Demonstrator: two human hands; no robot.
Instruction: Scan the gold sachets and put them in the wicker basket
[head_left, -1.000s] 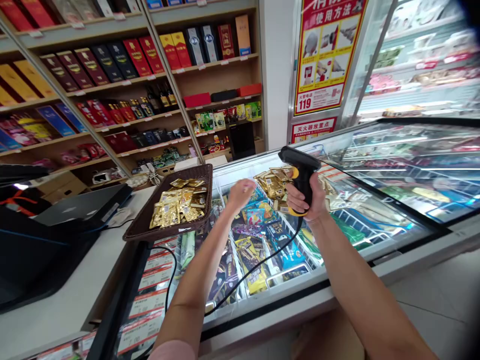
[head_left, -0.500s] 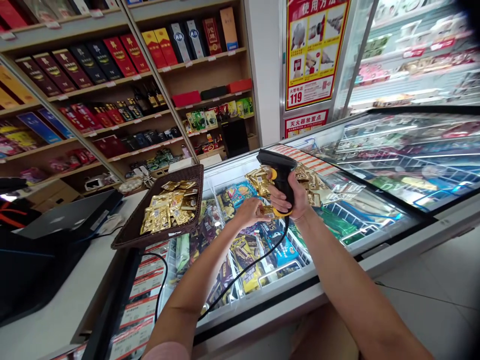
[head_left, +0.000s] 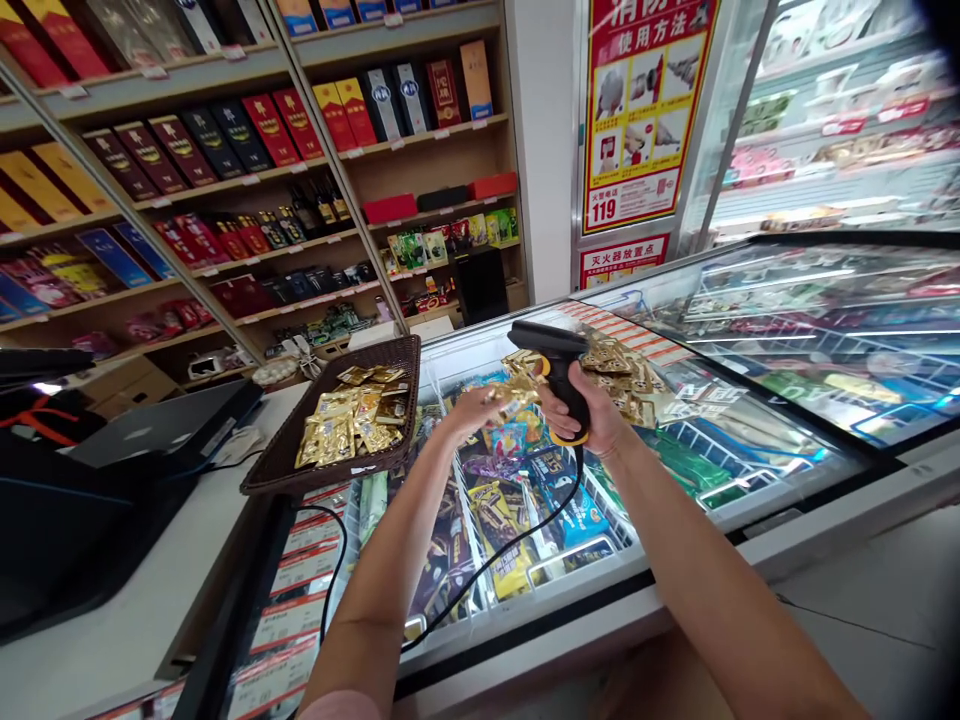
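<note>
My right hand (head_left: 592, 408) is wrapped round the grip of a black and yellow barcode scanner (head_left: 551, 345), whose cord hangs below it. Just left of the scanner, my left hand (head_left: 474, 415) is closed on a shiny gold packet (head_left: 517, 393). Several more gold packets (head_left: 622, 370) lie on the freezer glass behind and right of the scanner. A brown woven basket (head_left: 262, 470) at left, tilted in view, holds a pile of similar gold packets (head_left: 330, 425).
Under my hands is a glass-topped chest freezer (head_left: 765, 535) with bagged goods in wire baskets. A white counter (head_left: 187, 570) with a dark machine (head_left: 172, 425) stands at left. Shelves (head_left: 420, 140) of boxed bottles and a red fire notice (head_left: 637, 120) are behind.
My left hand has drawn slightly left with the gold packet, away from the scanner. The scanner stays in my right hand, and the whole view has shifted a little.
</note>
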